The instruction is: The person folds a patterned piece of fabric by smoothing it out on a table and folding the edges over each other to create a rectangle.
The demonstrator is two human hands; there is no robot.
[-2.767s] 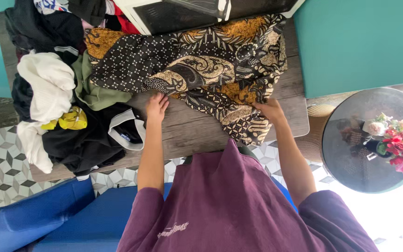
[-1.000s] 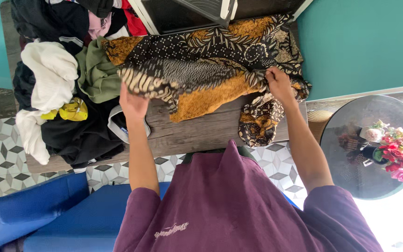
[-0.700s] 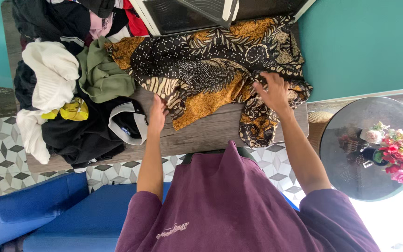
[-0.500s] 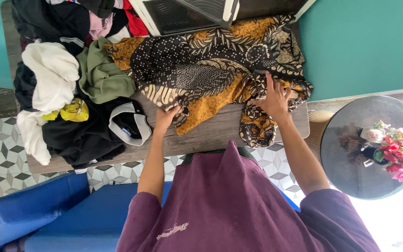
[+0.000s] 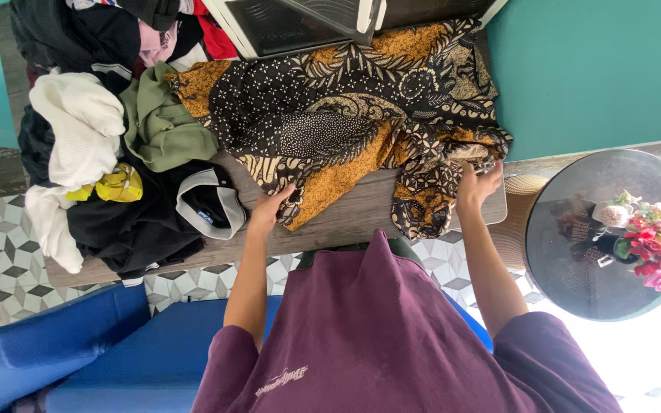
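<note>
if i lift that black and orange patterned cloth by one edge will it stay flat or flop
Probably flop: the cloth already lies in soft folds and bunches under the right hand. It looks thin and light. One end hangs off the table, so it may slide.

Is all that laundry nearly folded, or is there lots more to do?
No folded clothes show anywhere on the wooden table. In hand is one patterned cloth, black and orange, spread out: the left hand holds its near edge, and the right hand grips its bunched corner. Left over is a jumbled pile: a white top, a green garment, black clothes. So it looks like lots more.
</note>
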